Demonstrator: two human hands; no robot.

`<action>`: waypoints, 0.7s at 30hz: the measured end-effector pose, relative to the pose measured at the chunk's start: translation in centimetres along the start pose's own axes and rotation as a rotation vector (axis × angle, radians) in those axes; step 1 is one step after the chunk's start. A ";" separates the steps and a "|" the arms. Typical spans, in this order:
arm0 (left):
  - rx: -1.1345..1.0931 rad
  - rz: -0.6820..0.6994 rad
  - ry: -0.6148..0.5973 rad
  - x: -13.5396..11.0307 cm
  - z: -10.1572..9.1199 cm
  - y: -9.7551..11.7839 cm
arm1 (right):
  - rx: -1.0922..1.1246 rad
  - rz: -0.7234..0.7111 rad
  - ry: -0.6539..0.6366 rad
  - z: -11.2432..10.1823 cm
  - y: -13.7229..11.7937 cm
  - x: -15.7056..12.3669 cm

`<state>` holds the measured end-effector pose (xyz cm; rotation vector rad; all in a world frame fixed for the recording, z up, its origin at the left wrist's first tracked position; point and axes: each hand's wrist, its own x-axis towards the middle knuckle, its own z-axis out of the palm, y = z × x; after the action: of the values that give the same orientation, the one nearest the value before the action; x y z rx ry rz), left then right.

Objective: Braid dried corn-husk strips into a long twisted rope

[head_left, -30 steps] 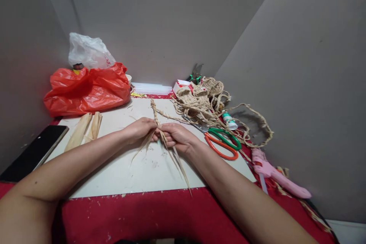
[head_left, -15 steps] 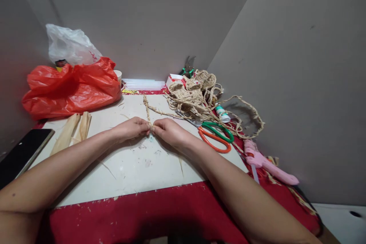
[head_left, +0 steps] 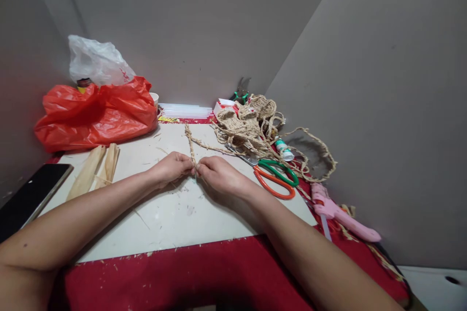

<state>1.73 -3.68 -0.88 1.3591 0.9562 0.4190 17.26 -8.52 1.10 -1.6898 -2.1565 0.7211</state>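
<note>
Both hands meet over the middle of the white board [head_left: 175,226], pinching the near end of a tan twisted straw cord [head_left: 190,143]. My left hand [head_left: 174,167] closes on it from the left, thumb against fingers. From the right, my right hand [head_left: 215,171] grips the same end, its fingertips almost touching the left ones. Beyond the hands the cord runs away to a knotted bend, then a strand goes right toward a heap of braided straw pieces [head_left: 244,126]. The exact end between the fingertips is hidden.
Orange-and-green-handled scissors [head_left: 275,180] lie right of my hand, with a pink glue gun [head_left: 341,214] farther right. Dry husk strips [head_left: 87,172] and a phone [head_left: 34,194] are at left. Behind them sits a red plastic bag [head_left: 98,119]; clear sticks [head_left: 186,111] lie at the back.
The whole view has shifted slightly. Both hands still pinch the cord at nearly the same spot, with the fingers only slightly moved.
</note>
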 end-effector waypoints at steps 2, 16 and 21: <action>-0.070 -0.002 0.003 -0.2 0.2 0.0 | -0.058 0.015 0.002 0.8 -0.6 -0.2; -0.263 0.013 -0.133 -0.6 0.1 0.6 | 0.102 -0.001 0.235 -3.4 -0.4 -1.4; -0.258 0.026 -0.204 -0.4 -0.2 0.4 | 0.417 0.023 0.020 -1.2 1.2 0.8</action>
<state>1.46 -3.76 -0.35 1.1554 0.6916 0.4005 18.61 -7.35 1.36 -1.4930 -1.8140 1.0681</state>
